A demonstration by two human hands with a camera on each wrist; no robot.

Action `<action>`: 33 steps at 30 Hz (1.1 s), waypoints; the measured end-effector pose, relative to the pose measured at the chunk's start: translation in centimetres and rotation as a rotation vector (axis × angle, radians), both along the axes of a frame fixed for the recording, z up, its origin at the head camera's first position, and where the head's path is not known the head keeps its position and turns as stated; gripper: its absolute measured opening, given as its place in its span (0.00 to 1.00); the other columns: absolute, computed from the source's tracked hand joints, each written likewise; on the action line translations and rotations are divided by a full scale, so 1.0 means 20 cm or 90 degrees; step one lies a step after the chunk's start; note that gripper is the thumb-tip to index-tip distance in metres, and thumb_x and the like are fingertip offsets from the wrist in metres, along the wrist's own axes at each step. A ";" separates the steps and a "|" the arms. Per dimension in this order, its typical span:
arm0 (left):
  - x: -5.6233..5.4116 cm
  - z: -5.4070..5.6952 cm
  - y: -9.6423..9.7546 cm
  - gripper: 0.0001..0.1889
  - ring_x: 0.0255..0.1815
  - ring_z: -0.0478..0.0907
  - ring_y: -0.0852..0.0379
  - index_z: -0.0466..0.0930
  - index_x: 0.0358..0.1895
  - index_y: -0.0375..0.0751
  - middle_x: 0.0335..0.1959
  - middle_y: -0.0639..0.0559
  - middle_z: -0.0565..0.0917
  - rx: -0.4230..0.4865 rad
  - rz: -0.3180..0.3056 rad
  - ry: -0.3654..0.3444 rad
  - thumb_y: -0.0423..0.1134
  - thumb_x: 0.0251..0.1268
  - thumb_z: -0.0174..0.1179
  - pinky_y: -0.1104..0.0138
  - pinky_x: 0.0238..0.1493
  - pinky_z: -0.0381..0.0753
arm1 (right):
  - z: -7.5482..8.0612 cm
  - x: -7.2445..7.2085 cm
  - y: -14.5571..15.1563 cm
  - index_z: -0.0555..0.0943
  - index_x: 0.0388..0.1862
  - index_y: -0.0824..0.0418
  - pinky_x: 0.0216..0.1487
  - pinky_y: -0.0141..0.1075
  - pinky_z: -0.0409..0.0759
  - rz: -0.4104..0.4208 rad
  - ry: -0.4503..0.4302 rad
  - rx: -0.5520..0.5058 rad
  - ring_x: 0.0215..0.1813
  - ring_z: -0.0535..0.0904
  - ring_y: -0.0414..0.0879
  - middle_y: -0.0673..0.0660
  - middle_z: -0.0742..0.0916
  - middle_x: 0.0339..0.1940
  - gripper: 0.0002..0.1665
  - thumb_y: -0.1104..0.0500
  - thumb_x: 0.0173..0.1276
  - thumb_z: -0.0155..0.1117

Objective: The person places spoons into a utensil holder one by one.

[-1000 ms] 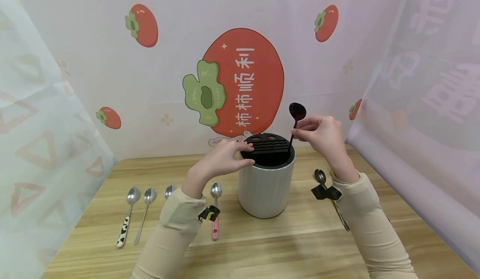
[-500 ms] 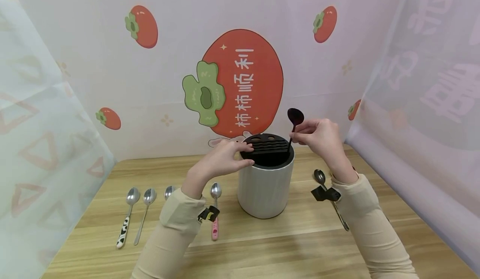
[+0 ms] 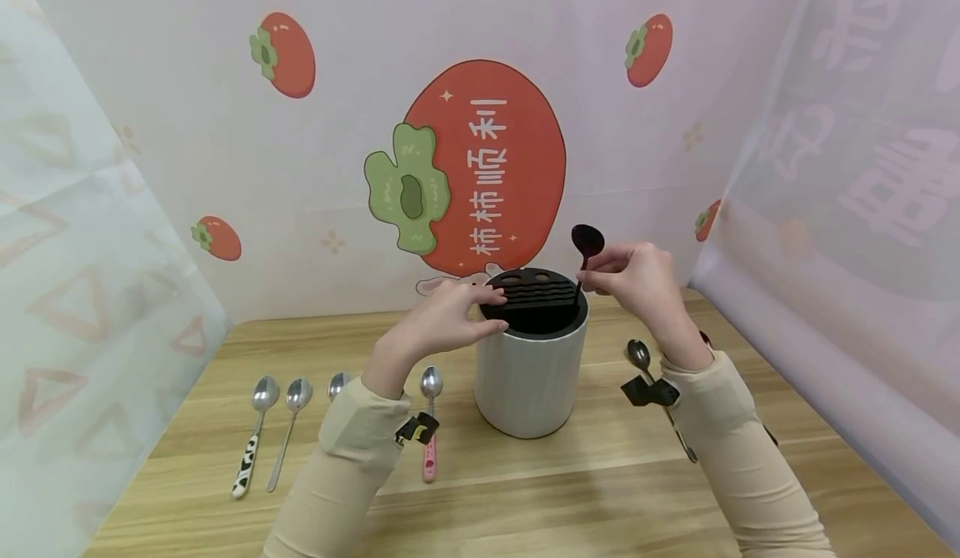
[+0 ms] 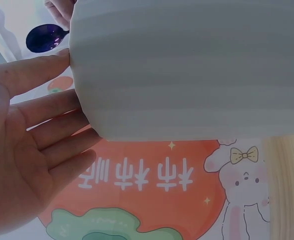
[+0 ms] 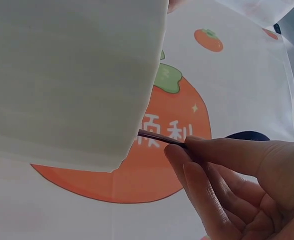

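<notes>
A white ribbed utensil holder (image 3: 528, 387) with a black slotted top (image 3: 536, 291) stands upright on the table. My right hand (image 3: 633, 279) pinches a dark, purplish spoon (image 3: 588, 239) by its handle, bowl upward; the handle's lower end is inside the holder's rim at the right. My left hand (image 3: 450, 316) rests at the holder's left rim, fingers extended and thumb apart. In the left wrist view the spoon's bowl (image 4: 47, 38) shows beyond the holder's wall (image 4: 186, 75). The right wrist view has the thumb and fingertips on the thin handle (image 5: 159, 136).
Left on the wooden table (image 3: 525, 508) lie a cow-print-handled spoon (image 3: 251, 441), a plain silver spoon (image 3: 291, 424), a partly hidden spoon (image 3: 339, 384) and a pink-handled spoon (image 3: 430, 424). A dark spoon (image 3: 640, 353) lies at the right, partly under the right forearm. A persimmon-printed curtain (image 3: 337, 124) hangs behind.
The dark spoon in my right hand has gone down a little, its handle deeper in the holder, and the right hand has lowered with it. My left hand keeps its place.
</notes>
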State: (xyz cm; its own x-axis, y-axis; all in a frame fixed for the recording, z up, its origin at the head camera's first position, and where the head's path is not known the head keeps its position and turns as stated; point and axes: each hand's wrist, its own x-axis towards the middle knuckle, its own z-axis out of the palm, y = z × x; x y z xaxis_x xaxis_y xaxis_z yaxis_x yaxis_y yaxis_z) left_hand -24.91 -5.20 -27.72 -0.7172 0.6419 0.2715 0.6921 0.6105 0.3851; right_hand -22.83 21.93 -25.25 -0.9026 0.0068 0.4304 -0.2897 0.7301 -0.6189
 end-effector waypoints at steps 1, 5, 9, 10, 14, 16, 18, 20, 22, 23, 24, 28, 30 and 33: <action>0.00 0.00 0.00 0.19 0.52 0.80 0.57 0.81 0.54 0.45 0.59 0.52 0.80 0.000 0.000 0.001 0.48 0.62 0.62 0.66 0.47 0.78 | 0.00 0.00 0.00 0.86 0.31 0.57 0.28 0.31 0.75 -0.002 -0.002 0.001 0.25 0.83 0.35 0.53 0.89 0.25 0.10 0.52 0.56 0.72; 0.00 0.00 0.00 0.19 0.52 0.80 0.57 0.81 0.54 0.45 0.59 0.52 0.80 -0.001 -0.001 0.003 0.48 0.62 0.62 0.67 0.47 0.78 | 0.00 0.00 0.00 0.87 0.31 0.56 0.28 0.31 0.76 0.000 -0.005 0.009 0.26 0.83 0.36 0.52 0.89 0.25 0.10 0.51 0.56 0.72; 0.00 0.00 0.00 0.19 0.46 0.82 0.59 0.81 0.54 0.45 0.59 0.52 0.80 0.000 -0.001 0.001 0.48 0.62 0.62 0.68 0.44 0.78 | -0.01 0.01 0.00 0.87 0.30 0.56 0.29 0.31 0.75 0.004 -0.007 0.017 0.26 0.83 0.36 0.52 0.89 0.24 0.08 0.52 0.57 0.71; 0.00 0.00 0.00 0.19 0.43 0.82 0.60 0.81 0.55 0.45 0.59 0.52 0.80 0.000 -0.001 -0.001 0.48 0.62 0.62 0.69 0.43 0.78 | -0.01 0.01 0.00 0.87 0.30 0.56 0.29 0.30 0.75 0.005 -0.008 0.019 0.27 0.83 0.37 0.52 0.89 0.25 0.08 0.52 0.57 0.71; 0.00 0.00 0.00 0.19 0.29 0.80 0.65 0.81 0.55 0.45 0.59 0.52 0.79 -0.003 0.001 -0.004 0.48 0.62 0.62 0.69 0.40 0.76 | -0.01 0.00 0.00 0.88 0.31 0.57 0.28 0.31 0.76 0.012 -0.017 0.017 0.29 0.85 0.43 0.54 0.89 0.26 0.08 0.53 0.57 0.71; 0.00 0.00 0.00 0.19 0.24 0.77 0.66 0.81 0.55 0.45 0.59 0.52 0.79 -0.004 0.004 -0.005 0.48 0.62 0.62 0.69 0.39 0.75 | -0.01 0.00 0.00 0.88 0.32 0.57 0.29 0.31 0.77 0.015 -0.020 0.019 0.29 0.85 0.44 0.54 0.89 0.26 0.08 0.54 0.58 0.71; 0.00 0.00 0.00 0.19 0.24 0.77 0.66 0.81 0.55 0.45 0.59 0.53 0.79 -0.005 0.005 -0.005 0.48 0.62 0.62 0.68 0.39 0.76 | -0.01 0.00 0.00 0.88 0.32 0.57 0.30 0.32 0.77 0.015 -0.022 0.021 0.29 0.85 0.43 0.53 0.89 0.26 0.08 0.54 0.58 0.71; 0.01 0.00 0.00 0.19 0.29 0.80 0.64 0.81 0.55 0.46 0.59 0.53 0.79 -0.004 0.005 -0.005 0.48 0.62 0.62 0.68 0.41 0.77 | -0.02 0.00 0.00 0.88 0.31 0.56 0.30 0.32 0.77 0.014 -0.023 0.028 0.28 0.84 0.41 0.53 0.89 0.25 0.08 0.53 0.58 0.71; 0.01 0.00 0.00 0.19 0.38 0.82 0.61 0.81 0.54 0.46 0.59 0.53 0.79 -0.003 0.006 -0.004 0.48 0.62 0.62 0.67 0.44 0.78 | -0.02 0.00 0.00 0.88 0.31 0.56 0.31 0.33 0.77 0.012 -0.025 0.035 0.28 0.83 0.39 0.52 0.89 0.25 0.07 0.53 0.58 0.71; 0.01 0.00 0.00 0.19 0.43 0.82 0.60 0.81 0.54 0.46 0.59 0.53 0.80 -0.003 0.005 -0.003 0.48 0.62 0.62 0.67 0.46 0.78 | -0.02 0.01 0.00 0.88 0.31 0.56 0.31 0.33 0.77 0.011 -0.026 0.036 0.27 0.83 0.39 0.52 0.89 0.25 0.07 0.53 0.57 0.71; 0.01 0.00 0.00 0.19 0.45 0.82 0.59 0.81 0.54 0.46 0.59 0.53 0.80 -0.002 0.005 -0.002 0.48 0.62 0.62 0.66 0.46 0.78 | -0.02 0.01 0.00 0.88 0.30 0.56 0.31 0.33 0.77 0.011 -0.029 0.038 0.27 0.83 0.39 0.52 0.89 0.25 0.07 0.53 0.57 0.71; 0.00 0.00 -0.01 0.19 0.46 0.82 0.58 0.81 0.54 0.45 0.59 0.52 0.80 0.000 0.003 0.000 0.48 0.62 0.62 0.67 0.46 0.78 | -0.01 0.01 0.00 0.88 0.31 0.56 0.31 0.32 0.78 0.015 -0.054 0.044 0.28 0.84 0.40 0.52 0.90 0.26 0.07 0.54 0.57 0.71; 0.00 0.00 -0.01 0.19 0.45 0.82 0.59 0.81 0.54 0.45 0.59 0.52 0.80 0.002 0.002 0.001 0.48 0.61 0.62 0.67 0.45 0.78 | -0.01 0.01 0.01 0.88 0.32 0.56 0.31 0.32 0.78 0.018 -0.074 0.055 0.28 0.84 0.39 0.52 0.90 0.27 0.07 0.54 0.57 0.71; 0.00 0.00 -0.01 0.19 0.50 0.81 0.58 0.81 0.54 0.45 0.59 0.52 0.80 0.006 0.001 0.002 0.48 0.61 0.62 0.67 0.47 0.79 | 0.00 0.02 0.03 0.88 0.34 0.57 0.32 0.32 0.79 0.026 -0.103 0.065 0.28 0.84 0.38 0.53 0.90 0.29 0.07 0.57 0.58 0.70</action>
